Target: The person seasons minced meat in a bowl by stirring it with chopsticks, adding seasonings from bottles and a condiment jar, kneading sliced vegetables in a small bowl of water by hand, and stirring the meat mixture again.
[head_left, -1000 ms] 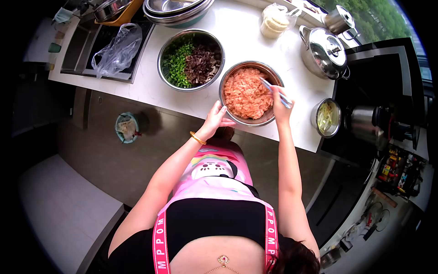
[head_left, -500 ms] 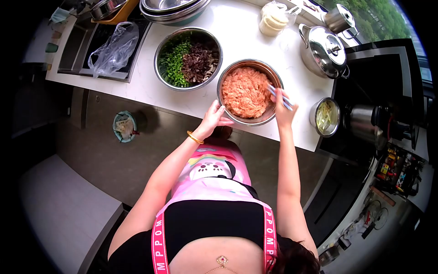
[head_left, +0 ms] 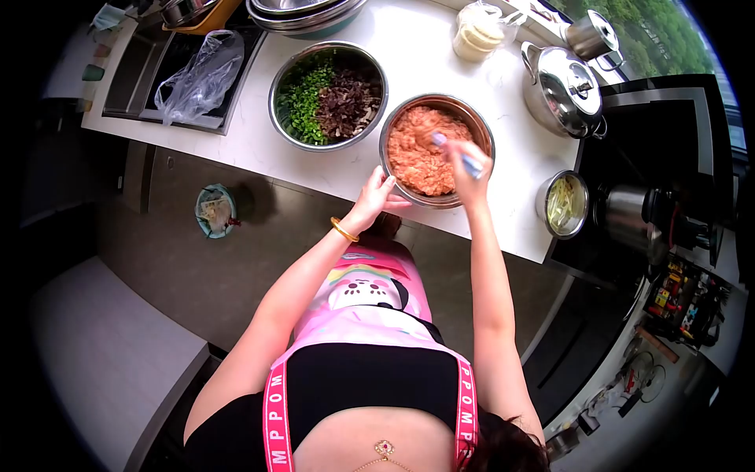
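Note:
A steel mixing bowl [head_left: 489, 135] near the counter's front edge holds pink minced meat [head_left: 421, 153]. My left hand [head_left: 376, 198] grips the bowl's near left rim, thumb on top and fingers against the outside. Over the right part of the bowl, my right hand [head_left: 472, 175] is closed around pale blue chopsticks [head_left: 440, 140], blurred by motion, whose tips reach into the meat. To the left stands a second steel bowl [head_left: 274, 110] with chopped green onion [head_left: 303, 106] and dark shredded pieces [head_left: 350, 102] side by side.
Right of the meat, a small steel bowl [head_left: 583, 206] holds pale green strips. Behind it stands a lidded steel pot [head_left: 562, 86]. A plastic bag [head_left: 200, 79] lies by the sink at left. Stacked basins [head_left: 307, 27] are at the back; a lined bin [head_left: 215, 211] stands on the floor.
My right hand and the chopsticks have swung left, from the bowl's right rim to over the meat. My left hand keeps its grip on the rim.

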Motion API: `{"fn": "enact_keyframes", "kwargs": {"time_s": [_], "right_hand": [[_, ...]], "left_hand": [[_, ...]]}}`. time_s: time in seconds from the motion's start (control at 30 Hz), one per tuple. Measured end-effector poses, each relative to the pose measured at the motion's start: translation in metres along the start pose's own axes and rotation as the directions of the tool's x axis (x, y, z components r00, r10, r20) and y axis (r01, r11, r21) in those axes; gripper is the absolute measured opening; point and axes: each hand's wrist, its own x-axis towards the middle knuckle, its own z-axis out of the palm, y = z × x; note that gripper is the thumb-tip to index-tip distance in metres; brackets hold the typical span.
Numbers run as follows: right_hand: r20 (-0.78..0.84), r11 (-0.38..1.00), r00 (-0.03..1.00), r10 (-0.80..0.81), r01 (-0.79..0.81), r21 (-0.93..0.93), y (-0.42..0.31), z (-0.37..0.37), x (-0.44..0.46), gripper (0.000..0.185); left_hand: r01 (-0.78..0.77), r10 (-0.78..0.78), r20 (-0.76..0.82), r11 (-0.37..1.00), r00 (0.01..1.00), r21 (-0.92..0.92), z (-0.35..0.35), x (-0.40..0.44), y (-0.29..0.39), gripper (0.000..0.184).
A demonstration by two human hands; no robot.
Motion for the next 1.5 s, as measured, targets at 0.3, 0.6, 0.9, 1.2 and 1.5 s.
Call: {"fn": "enact_keyframes", "kwargs": {"time_s": [0.3, 0.6, 0.9, 1.2, 1.5], "right_hand": [[-0.130, 0.989, 0.982, 0.136, -0.142, -0.036, -0.009, -0.028, 0.017, 0.012], [0.279, 0.964, 0.923, 0.265, -0.259, -0.057, -0.034, -0.051, -0.018, 0.015], [0.293, 0.977, 0.942, -0.163, 0.196, -0.087, -0.062, -0.003, -0.026, 0.008], [-0.019, 0.981, 1.000, 0.022, -0.025, -0.195, -0.049, -0.033, -0.005, 0.013], [0.038, 0.969, 0.997, -0.070, 0.077, -0.235, -0.012, -0.027, -0.010, 0.013]], "left_hand": [[0.082, -0.083, 0.021, 0.996, 0.996, 0.032, -0.002, 0.002, 0.008, 0.036], [0.059, -0.059, 0.003, 0.998, 0.998, -0.004, -0.002, 0.004, 0.008, 0.034], [0.023, -0.024, -0.030, 0.999, 0.999, -0.029, 0.001, 0.005, 0.007, 0.023], [-0.011, 0.009, -0.049, 0.999, 0.999, -0.051, 0.004, 0.005, 0.003, 0.019], [-0.006, 0.000, -0.097, 0.998, 0.995, -0.064, 0.004, 0.009, -0.006, 0.014]]}}
